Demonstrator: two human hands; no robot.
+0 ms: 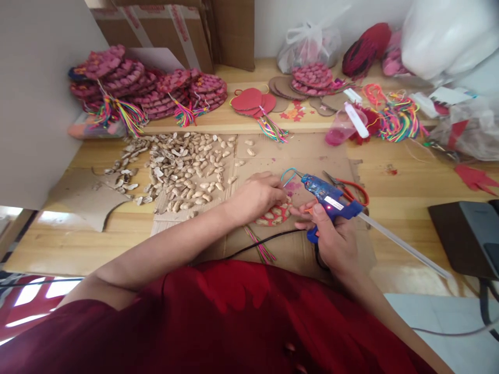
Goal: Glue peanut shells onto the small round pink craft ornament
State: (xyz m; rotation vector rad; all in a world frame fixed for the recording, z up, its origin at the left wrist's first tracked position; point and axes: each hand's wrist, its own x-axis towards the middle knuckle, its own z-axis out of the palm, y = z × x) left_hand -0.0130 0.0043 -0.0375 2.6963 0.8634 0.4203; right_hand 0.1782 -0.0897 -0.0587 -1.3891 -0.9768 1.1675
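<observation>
The right hand point(338, 241) has its grip closed around a blue glue gun point(322, 193). The left hand point(259, 195) touches a peanut-covered red disc point(273, 216) on cardboard point(312, 153), its grip unclear. Beyond, a translucent cup point(338, 120) contains pink residue point(334, 137); a knotted bag point(309, 37), pinkish pieces.

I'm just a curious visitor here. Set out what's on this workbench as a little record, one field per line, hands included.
Left hand: at the edge of a red disc; exact grip hidden
Right hand: holding a blue glue gun
Out of the gun's back: long, pale glue stick
On the disc: peanuts
Nearer the body: colourful tassel
Under the work: cardboard sheet
Left of the work: loose peanuts, many
Back left: stacks of pink discs
Back middle: plain red discs
</observation>
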